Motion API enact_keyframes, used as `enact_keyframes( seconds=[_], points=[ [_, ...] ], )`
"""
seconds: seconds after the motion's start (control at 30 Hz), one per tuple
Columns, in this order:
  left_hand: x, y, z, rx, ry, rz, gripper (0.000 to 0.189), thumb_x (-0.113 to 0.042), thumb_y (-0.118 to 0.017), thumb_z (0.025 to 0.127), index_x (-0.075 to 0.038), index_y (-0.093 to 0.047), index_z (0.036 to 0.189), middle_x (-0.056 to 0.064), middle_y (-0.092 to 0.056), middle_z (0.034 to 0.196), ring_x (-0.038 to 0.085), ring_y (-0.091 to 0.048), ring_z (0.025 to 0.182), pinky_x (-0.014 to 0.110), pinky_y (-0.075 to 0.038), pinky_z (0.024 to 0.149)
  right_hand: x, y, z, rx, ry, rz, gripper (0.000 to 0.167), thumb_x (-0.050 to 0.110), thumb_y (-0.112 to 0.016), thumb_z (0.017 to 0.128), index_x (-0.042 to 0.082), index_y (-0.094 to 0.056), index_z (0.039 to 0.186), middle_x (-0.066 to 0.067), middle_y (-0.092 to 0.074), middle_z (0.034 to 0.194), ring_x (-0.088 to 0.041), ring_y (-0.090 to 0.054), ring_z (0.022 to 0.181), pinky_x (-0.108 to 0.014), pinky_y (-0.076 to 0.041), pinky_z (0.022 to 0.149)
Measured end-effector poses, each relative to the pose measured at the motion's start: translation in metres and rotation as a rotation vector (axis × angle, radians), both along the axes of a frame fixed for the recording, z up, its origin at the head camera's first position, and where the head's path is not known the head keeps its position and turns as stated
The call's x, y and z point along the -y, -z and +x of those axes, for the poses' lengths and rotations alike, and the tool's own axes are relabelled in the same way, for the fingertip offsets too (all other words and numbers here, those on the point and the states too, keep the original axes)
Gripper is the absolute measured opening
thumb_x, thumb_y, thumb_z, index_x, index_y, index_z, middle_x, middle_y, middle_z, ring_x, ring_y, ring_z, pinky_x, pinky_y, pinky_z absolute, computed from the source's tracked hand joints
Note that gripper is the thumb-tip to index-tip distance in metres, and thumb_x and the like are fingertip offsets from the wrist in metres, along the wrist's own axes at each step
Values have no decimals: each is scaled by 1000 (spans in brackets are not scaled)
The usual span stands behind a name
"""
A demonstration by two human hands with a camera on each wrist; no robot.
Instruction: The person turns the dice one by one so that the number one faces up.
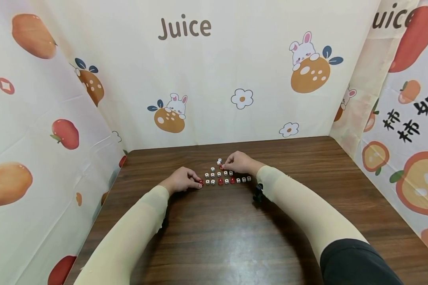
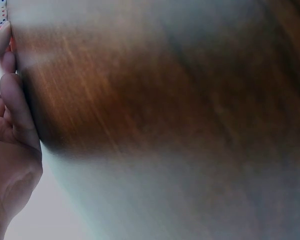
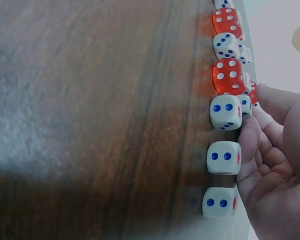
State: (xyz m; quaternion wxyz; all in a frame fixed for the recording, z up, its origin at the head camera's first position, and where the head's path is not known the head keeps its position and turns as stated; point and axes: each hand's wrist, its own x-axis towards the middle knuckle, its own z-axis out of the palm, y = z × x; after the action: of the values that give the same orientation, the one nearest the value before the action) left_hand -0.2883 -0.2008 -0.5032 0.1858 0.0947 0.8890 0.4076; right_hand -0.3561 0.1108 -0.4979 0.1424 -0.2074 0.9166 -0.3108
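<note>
My left hand (image 1: 183,180) rests at the left end of a front row of dice, pinching a red die (image 1: 201,182) between thumb and fingertips. In the left wrist view that hand (image 2: 15,110) lies along the left edge, with dice partly hidden behind its fingers. Farther back, my right hand (image 1: 240,162) holds another red die (image 1: 221,167) by its fingertips, beside two white dice (image 1: 219,161). The right wrist view shows this red die (image 3: 253,93) at the thumb of the right hand (image 3: 275,155), behind the front row.
The front row mixes white dice (image 1: 243,179) with red dice (image 1: 220,181). Behind it runs a shorter row of white dice (image 1: 212,175), and a single white die (image 1: 212,169) sits farther back. All lie on a brown wooden table (image 1: 214,237) against a printed curtain (image 1: 207,79).
</note>
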Motion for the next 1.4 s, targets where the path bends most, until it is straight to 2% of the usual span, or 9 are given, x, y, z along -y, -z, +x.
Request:
enact_keyframes(
  seconds=[0.17,0.27,0.43,0.57,0.67,0.9,1.1,1.27,1.4],
  points=[
    [0,2,-2,-1,-8,-12,13,-22,-95,95,-14,-89,104,-1,-82,105,9,-52,62,26,-49,59,1,0,0,3,-3,-7,27,34,-74,112,17,-85,95,1,-80,93,-14,-63,78,-36,-56,83],
    [1,2,-2,1,-5,-12,14,-22,-95,95,-14,-89,105,2,-83,107,9,-52,62,27,-49,59,1,1,-1,8,-3,1,24,33,-76,111,17,-85,95,1,-80,94,-13,-64,79,-35,-56,83],
    [0,1,-1,1,-10,-16,13,-23,-95,95,-15,-90,104,1,-83,111,9,-52,61,27,-49,58,1,5,-4,19,12,-8,37,43,-74,112,19,-81,85,5,-73,80,-12,-58,70,-34,-53,77],
    [-1,1,-1,-9,-2,-14,13,-22,-95,95,-14,-90,104,-1,-83,105,8,-53,61,26,-49,58,2,5,-5,13,11,-10,46,45,-72,112,20,-72,74,7,-63,67,-12,-52,63,-33,-50,73],
    [-2,1,-1,-19,6,-13,14,-21,-95,95,-11,-89,104,-4,-81,93,7,-53,62,25,-48,57,2,6,-4,7,2,-8,44,42,-74,111,19,-71,74,7,-63,68,-12,-54,65,-33,-50,74],
    [-1,-1,1,-29,14,-18,15,-19,-95,95,-10,-88,105,-6,-78,85,8,-54,62,26,-49,58,1,7,-4,6,0,-9,25,36,-79,108,18,-83,91,3,-77,86,-14,-65,78,-36,-58,84],
    [0,-2,2,-23,11,-15,17,-21,-95,96,-10,-88,106,-5,-78,85,8,-54,62,26,-48,58,2,6,-3,13,5,-21,22,36,-80,107,15,-84,100,0,-80,96,-14,-66,81,-38,-59,87],
    [0,0,0,-11,3,-23,15,-21,-95,95,-11,-89,105,-6,-78,85,8,-53,61,25,-48,57,3,6,-3,21,7,-32,35,37,-85,103,10,-79,125,-6,-78,110,-18,-67,88,-41,-59,90],
    [-1,1,-1,-9,-4,-28,13,-21,-95,95,-13,-89,103,-5,-82,94,7,-53,61,25,-48,57,5,3,-2,15,7,-20,40,40,-85,103,10,-80,130,-11,-79,125,-23,-72,106,-46,-60,101]
  ],
)
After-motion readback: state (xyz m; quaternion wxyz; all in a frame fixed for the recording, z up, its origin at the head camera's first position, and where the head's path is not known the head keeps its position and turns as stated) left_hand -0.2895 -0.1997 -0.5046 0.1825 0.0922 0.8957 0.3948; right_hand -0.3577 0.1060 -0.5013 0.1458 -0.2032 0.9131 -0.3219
